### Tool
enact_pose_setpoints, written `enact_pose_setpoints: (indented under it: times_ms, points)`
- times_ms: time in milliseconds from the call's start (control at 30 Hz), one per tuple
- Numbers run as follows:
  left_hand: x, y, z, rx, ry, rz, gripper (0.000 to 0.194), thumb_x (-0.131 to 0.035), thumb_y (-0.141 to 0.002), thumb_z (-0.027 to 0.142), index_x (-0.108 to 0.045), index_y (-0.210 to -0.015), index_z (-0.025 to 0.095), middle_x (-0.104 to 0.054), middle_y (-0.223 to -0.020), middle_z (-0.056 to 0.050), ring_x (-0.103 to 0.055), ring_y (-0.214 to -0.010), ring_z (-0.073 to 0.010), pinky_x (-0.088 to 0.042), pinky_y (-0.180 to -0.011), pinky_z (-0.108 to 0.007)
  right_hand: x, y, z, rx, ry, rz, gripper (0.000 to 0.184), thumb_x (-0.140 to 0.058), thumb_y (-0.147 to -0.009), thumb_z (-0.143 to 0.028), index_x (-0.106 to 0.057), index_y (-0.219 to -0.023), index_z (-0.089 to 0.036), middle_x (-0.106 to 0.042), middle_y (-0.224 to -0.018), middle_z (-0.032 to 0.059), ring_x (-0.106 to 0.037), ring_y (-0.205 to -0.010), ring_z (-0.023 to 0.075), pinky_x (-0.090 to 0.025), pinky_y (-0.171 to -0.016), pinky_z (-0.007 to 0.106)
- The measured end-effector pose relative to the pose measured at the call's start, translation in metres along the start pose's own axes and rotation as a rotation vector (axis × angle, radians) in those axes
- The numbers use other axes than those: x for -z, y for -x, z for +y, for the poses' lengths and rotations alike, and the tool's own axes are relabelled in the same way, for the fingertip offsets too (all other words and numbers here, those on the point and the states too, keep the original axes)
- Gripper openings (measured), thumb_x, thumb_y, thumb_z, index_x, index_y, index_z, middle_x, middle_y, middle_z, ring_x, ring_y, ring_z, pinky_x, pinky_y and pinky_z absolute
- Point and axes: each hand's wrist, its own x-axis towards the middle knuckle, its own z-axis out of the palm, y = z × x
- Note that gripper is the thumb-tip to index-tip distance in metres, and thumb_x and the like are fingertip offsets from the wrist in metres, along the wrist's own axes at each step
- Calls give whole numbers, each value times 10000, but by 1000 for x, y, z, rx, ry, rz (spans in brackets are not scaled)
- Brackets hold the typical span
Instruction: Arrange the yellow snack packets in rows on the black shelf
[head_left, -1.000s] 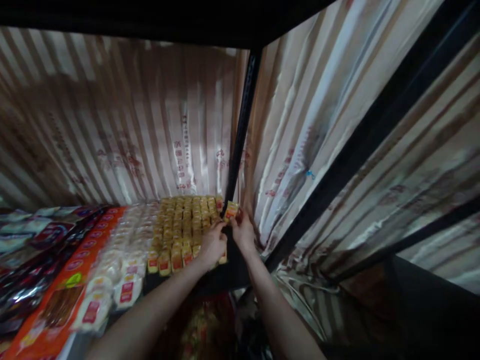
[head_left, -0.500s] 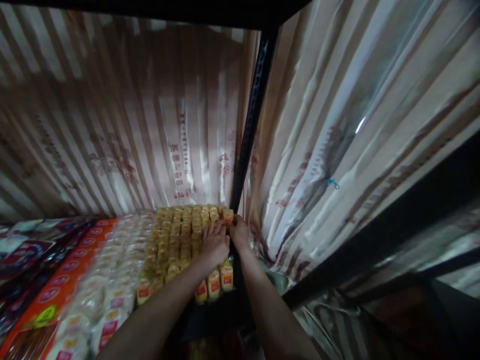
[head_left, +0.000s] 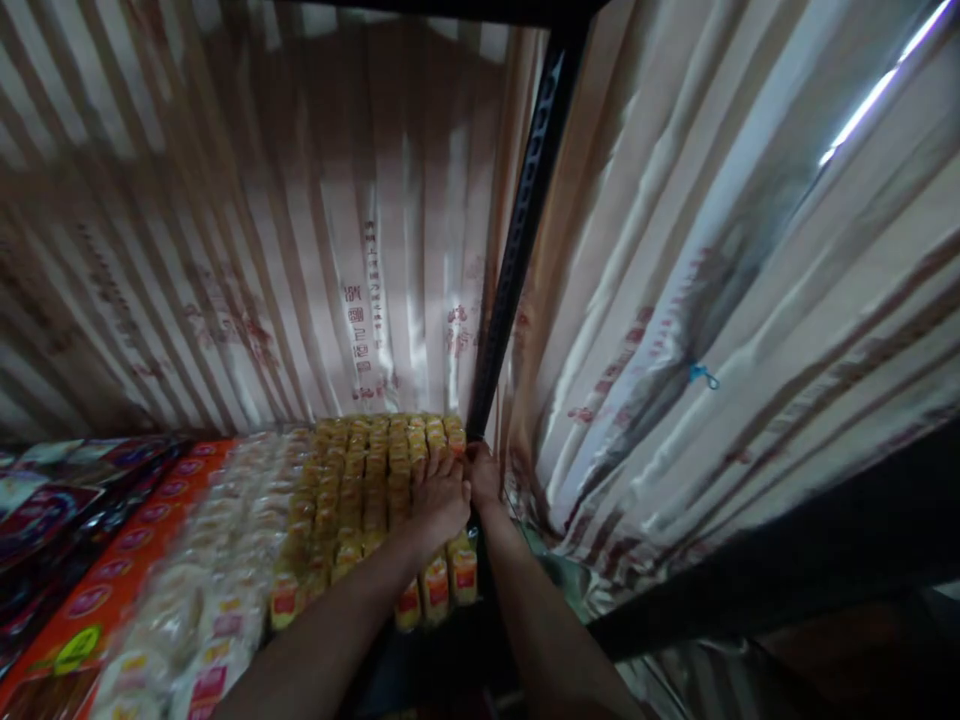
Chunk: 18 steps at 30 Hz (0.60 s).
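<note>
Touching yellow packets (head_left: 376,492) — two hands (head_left: 444,497) — beside one black post (head_left: 517,250).

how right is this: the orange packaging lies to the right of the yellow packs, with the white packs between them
One slip: the orange packaging lies to the left of the yellow packs, as the head view shows; the white packs are indeed between them.

Striped sheeting (head_left: 412,200) hung at back and right, slotted black post (head_left: 521,220) set at corner, blue tie (head_left: 703,376) fixed to right-hand sheeting, orange packs (head_left: 116,565) laid between dark glossy packs (head_left: 52,510) and clear-wrapped white rounds (head_left: 180,590)
</note>
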Motion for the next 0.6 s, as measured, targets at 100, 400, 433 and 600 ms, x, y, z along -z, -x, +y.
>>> enact_pose_setpoints:
  times_ms: [100,400,433,600]
  points:
    - [-1,-1,-3,5,42,11,423,-426,-811,233,-530,-1215,167,-429,-1400,-93,-228,-1364,-256,-59,-1127,-456,-2,1,1,-10,26,12,177,-547,-763,-214,-609,-919,-158,-683,-797,67,-632,-711,165,-441,-611,236]
    - [0,5,-10,-48,86,25,474,-440,-785,206,-504,-1245,113,-406,-1409,-131,-208,-1373,-267,-47,-1136,-444,-8,-1,1,-12,56,14,117,-537,-773,-205,-636,-827,-177,-686,-765,60,-631,-697,155,-437,-602,225]
    - [0,6,-9,-47,102,33,465,-447,-779,200,-516,-1232,120,-421,-1399,-128,-220,-1368,-270,-50,-1138,-443,-8,-1,1,-10,53,10,117,-537,-767,-195,-637,-826,-178,-689,-761,55,-632,-695,152,-440,-605,222]
    - [0,18,-4,-79,231,87,430,-486,-731,139,-580,-1150,160,-471,-1362,-95,-260,-1348,-274,-97,-1144,-433,-4,1,1,9,40,-14,163,-512,-765,-171,-648,-855,-160,-701,-786,59,-642,-727,153,-456,-633,220]
